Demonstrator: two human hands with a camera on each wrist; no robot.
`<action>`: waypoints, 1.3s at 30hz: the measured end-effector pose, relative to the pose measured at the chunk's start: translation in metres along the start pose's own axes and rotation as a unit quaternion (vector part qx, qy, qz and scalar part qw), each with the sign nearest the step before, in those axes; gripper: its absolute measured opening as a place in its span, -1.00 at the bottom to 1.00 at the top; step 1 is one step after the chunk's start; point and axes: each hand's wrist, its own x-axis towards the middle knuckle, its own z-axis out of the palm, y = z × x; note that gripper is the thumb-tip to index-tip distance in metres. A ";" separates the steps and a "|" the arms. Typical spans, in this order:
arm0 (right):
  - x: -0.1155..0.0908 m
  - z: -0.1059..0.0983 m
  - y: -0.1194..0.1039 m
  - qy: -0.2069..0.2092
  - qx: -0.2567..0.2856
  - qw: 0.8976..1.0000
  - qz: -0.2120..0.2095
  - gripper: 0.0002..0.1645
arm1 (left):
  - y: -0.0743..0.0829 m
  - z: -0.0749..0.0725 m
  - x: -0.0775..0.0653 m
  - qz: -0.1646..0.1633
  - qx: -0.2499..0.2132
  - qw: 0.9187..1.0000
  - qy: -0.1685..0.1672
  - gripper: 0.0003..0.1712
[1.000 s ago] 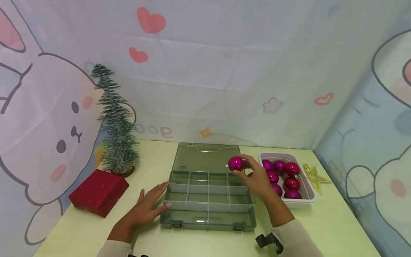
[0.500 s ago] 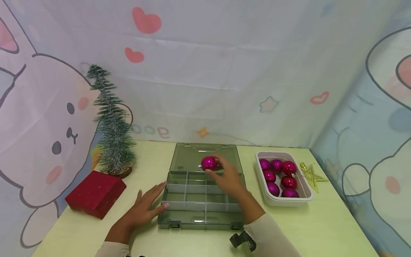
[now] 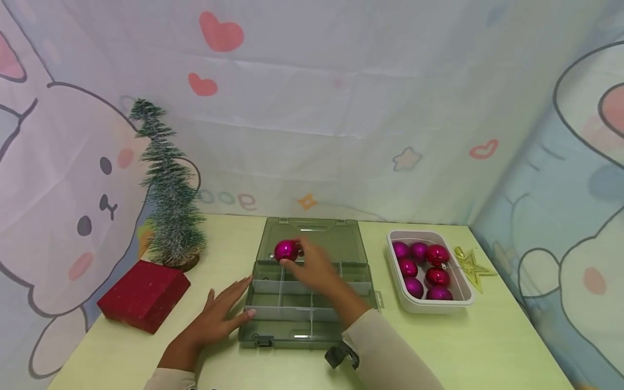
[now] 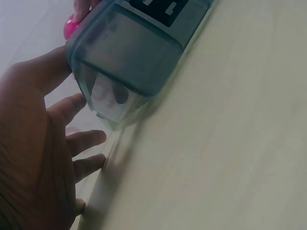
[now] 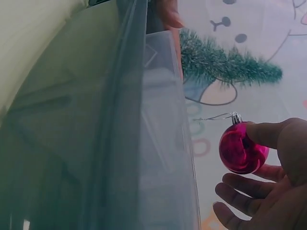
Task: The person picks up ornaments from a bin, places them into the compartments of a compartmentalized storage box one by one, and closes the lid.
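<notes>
Left grip (image 3: 216, 318), fingers spread, touching the left side of a translucent green plastic compartment box (image 3: 287, 343); beyond, right grip (image 3: 315, 268) pinches a shiny magenta ball ornament (image 3: 285, 251) above its rear-left compartments (image 3: 267, 272), silver cap (image 5: 236, 118) pointing left.

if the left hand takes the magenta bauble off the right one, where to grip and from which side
Probably pinch the magenta bauble by its silver cap, coming from the left: the cap points that way, while the right hand grips its round body from the right.
</notes>
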 end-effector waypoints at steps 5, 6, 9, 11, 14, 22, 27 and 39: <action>0.008 0.011 -0.002 -0.021 -0.028 0.999 -0.032 -0.42 | 0.000 0.000 -0.001 -0.001 0.003 1.000 0.001 -0.08; 0.009 0.014 -0.002 -0.025 -0.038 0.998 -0.036 -0.41 | 0.000 0.000 -0.001 -0.001 0.004 1.000 0.001 -0.08; 0.012 0.021 -0.002 -0.038 -0.070 0.996 -0.037 -0.37 | 0.000 0.000 -0.001 0.001 0.005 1.000 0.001 -0.08; 0.013 0.024 -0.003 -0.044 -0.085 0.995 -0.029 -0.35 | 0.000 0.000 -0.001 0.001 0.003 1.000 0.002 -0.08; 0.013 0.029 -0.003 -0.048 -0.095 0.994 -0.013 -0.33 | 0.000 0.000 -0.002 0.000 0.002 1.000 0.002 -0.08; 0.012 0.035 -0.001 -0.066 -0.119 0.991 0.005 -0.34 | 0.001 0.000 -0.002 0.001 0.003 1.000 0.004 -0.09; 0.011 0.036 0.000 -0.082 -0.145 0.986 0.004 -0.35 | 0.002 0.000 -0.001 -0.008 -0.003 1.000 -0.003 -0.08; 0.009 0.036 0.001 -0.107 -0.142 0.984 0.016 -0.28 | 0.006 -0.003 -0.001 -0.009 0.012 1.000 0.003 -0.07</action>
